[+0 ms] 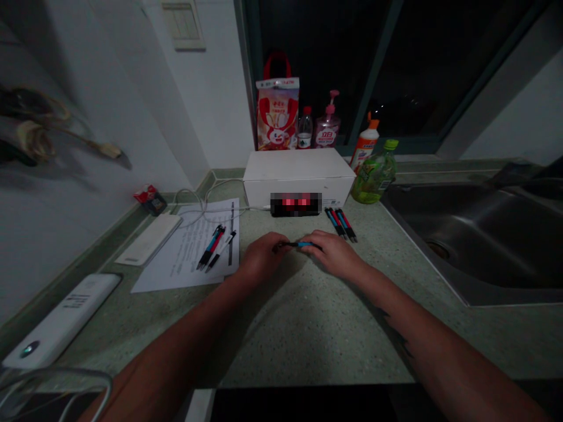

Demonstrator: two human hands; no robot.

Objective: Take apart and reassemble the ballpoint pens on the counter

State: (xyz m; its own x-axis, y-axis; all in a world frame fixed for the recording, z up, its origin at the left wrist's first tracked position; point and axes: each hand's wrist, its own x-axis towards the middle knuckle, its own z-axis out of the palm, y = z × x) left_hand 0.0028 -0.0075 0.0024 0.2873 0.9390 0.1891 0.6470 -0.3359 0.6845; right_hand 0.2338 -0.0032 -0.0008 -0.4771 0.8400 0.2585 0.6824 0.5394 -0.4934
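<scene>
Left hand (pixel 265 253) and right hand (pixel 338 252) together gripped one blue-and-black pen (pixel 303 244) over the worktop (pixel 308 334), so work on it seemed unfinished. Some pens (pixel 346 223) lay near the white box (pixel 299 167), other pens (pixel 211 246) on the printed paper (pixel 182 255); which were finished, I could not tell.

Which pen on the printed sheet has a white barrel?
The white pen, on the right of that group and nearest the left hand. Beside it on the printed sheet lie a blue pen and a red pen.
</scene>
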